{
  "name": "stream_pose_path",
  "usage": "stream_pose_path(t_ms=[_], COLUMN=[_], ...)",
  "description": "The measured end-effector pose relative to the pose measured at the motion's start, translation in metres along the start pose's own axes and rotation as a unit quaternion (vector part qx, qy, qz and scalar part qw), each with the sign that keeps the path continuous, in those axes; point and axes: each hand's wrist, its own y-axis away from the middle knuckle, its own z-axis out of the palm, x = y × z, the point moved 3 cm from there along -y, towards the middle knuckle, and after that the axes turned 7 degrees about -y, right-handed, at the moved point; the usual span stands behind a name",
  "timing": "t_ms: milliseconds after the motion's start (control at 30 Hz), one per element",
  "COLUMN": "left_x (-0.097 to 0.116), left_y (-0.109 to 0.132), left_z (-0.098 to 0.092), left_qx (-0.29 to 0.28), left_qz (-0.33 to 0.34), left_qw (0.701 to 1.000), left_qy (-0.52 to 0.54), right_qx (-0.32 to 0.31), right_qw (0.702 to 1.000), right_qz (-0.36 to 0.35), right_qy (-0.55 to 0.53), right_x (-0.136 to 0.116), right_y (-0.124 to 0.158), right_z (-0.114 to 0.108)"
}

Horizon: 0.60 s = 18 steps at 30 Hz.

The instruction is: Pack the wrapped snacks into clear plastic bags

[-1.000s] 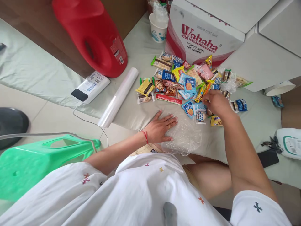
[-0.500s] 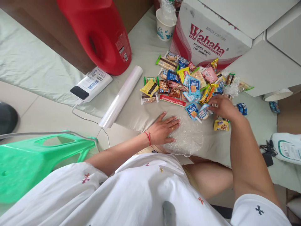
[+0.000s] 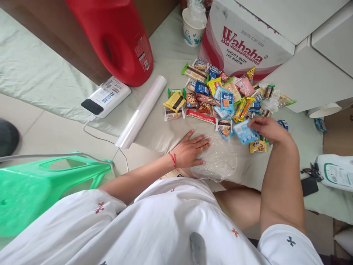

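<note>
My left hand [image 3: 191, 150] lies flat with its fingers spread, pressing on the left edge of a clear plastic bag [image 3: 220, 162] on the cloth. Between the fingertips of my right hand [image 3: 268, 129] is a light-blue snack packet [image 3: 245, 133], lifted at the near side of the pile. Many wrapped snacks [image 3: 212, 92] are heaped beyond my hands. Closest to the held packet are a brown-striped wrapped biscuit [image 3: 224, 126] and a yellow cookie packet [image 3: 258, 146]. A long red packet [image 3: 200, 116] edges the pile.
Behind the heap stands a Wahaha carton [image 3: 242, 44], with a paper cup [image 3: 193, 27] beside it. To the left are a plastic film roll [image 3: 141, 111], a white device [image 3: 107, 97], a red jug [image 3: 127, 48] and a green stool [image 3: 41, 191]. Keys [image 3: 313, 171] lie right.
My right hand has picked up the light-blue packet, holding it nearer to me. A brown-striped biscuit now lies over the blue packet at the pile's front. My left hand stays in place.
</note>
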Motion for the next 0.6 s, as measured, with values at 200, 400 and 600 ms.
stream_pose_path(t_ms=[200, 400, 600], left_x=[0.000, 0.000, 0.000], left_y=[-0.001, -0.002, -0.001], left_z=[0.001, 0.001, 0.001], left_qx=[-0.011, -0.010, -0.005], left_qz=[-0.006, -0.008, -0.007], left_qw=[1.000, 1.000, 1.000], left_qy=[-0.004, -0.013, -0.014], right_qx=[-0.058, 0.082, 0.063], right_qw=[0.997, 0.996, 0.970], right_qz=[0.041, -0.033, -0.147], right_qy=[0.038, -0.025, 0.184], right_x=[0.016, 0.003, 0.007], right_y=[-0.007, -0.031, -0.017], right_z=[0.039, 0.064, 0.072])
